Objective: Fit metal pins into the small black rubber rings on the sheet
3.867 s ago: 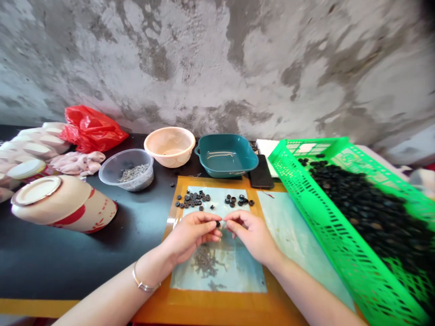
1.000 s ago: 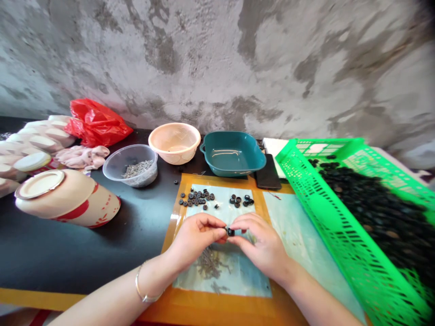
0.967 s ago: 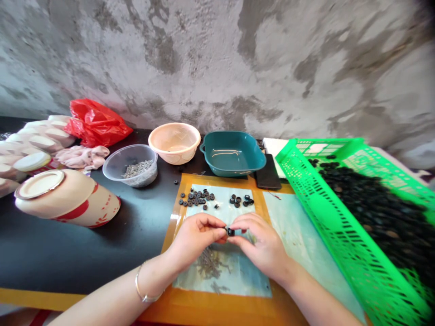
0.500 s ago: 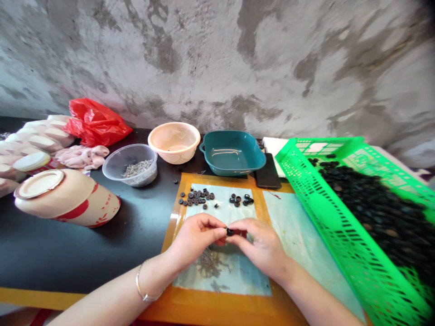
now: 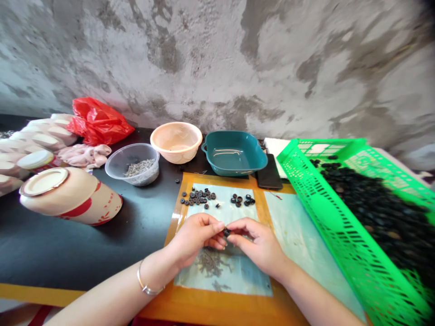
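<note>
A small black round part [image 5: 226, 232] is pinched between the thumb and fingers of my right hand [image 5: 258, 244]. Right beside it, my left hand [image 5: 197, 235] is closed, thumb against forefinger; whatever lies in that pinch is too small to make out. Both hands meet over a pale blue sheet [image 5: 244, 276]. Partly under my left hand lies a heap of thin metal pins [image 5: 210, 262]. Beyond the hands are a cluster of black rings [image 5: 199, 197] to the left and a smaller group of black round pieces [image 5: 243, 199] to the right.
A green basket [image 5: 326, 226] full of black parts stands at right. Behind the sheet are a teal basin [image 5: 234, 154], a peach bowl [image 5: 176, 145], a clear bowl [image 5: 132, 165] of pins and a dark phone-like slab [image 5: 269, 172]. A cream container [image 5: 73, 194] lies at left.
My left fingertips have shifted slightly up and left on the black part, and its lower fingers have loosened. My right hand keeps hold of it. The view has moved slightly.
</note>
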Demonstrator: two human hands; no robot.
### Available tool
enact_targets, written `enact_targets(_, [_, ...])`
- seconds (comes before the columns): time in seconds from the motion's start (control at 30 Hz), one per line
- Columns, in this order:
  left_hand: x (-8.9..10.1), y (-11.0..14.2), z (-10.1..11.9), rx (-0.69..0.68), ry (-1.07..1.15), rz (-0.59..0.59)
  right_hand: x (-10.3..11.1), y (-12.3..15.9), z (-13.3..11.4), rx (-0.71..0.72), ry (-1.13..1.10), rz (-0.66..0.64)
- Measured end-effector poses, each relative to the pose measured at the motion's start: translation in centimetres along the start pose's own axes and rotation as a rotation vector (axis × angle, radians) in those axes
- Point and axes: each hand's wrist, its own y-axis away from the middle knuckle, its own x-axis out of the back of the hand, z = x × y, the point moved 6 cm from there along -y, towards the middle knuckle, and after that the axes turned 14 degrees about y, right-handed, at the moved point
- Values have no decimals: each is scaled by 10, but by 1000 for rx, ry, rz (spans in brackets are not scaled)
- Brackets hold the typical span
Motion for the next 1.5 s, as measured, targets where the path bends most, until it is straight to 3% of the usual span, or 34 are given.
enact_targets(0.2, [1, -1, -6, 45, -34, -13, 0, -1, -2, 54, 105, -11])
enact_targets(0.43, [1, 0, -5, 44, -44, -15, 4, -1, -15, 271, 330, 7])
enact_targets(0.67, [0, 1, -4, -13, 74, -28, 7, 0, -22, 371, 294, 39])
enact_targets(1.2, [-8, 0, -15, 62, 253, -167, 2, 2, -26, 523, 285, 90])
enact_targets(1.5, [-2, 0, -15, 37, 229, -79, 5, 4, -30, 549, 293, 111])
